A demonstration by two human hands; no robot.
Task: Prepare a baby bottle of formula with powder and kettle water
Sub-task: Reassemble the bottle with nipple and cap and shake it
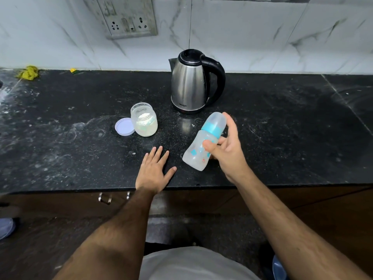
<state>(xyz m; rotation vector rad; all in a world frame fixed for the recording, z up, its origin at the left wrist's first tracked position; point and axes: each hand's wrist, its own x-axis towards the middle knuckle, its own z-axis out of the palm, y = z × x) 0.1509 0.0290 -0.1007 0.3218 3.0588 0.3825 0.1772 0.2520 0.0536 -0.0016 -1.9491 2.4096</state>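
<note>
Right hand (226, 152) grips the capped bottle (203, 141), tilted, above the counter (282, 128). Left hand (154, 171) lies flat, fingers straight, on the counter. Open powder jar (144, 122) and lid (125, 126) stand beyond the left hand; kettle (193, 81) farther back.

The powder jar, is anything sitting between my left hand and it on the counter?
Nothing visible does. The left hand rests flat on the counter, and bare counter lies between its fingers and the open powder jar. The jar's lid lies beside the jar, to its left, off that path.
</note>
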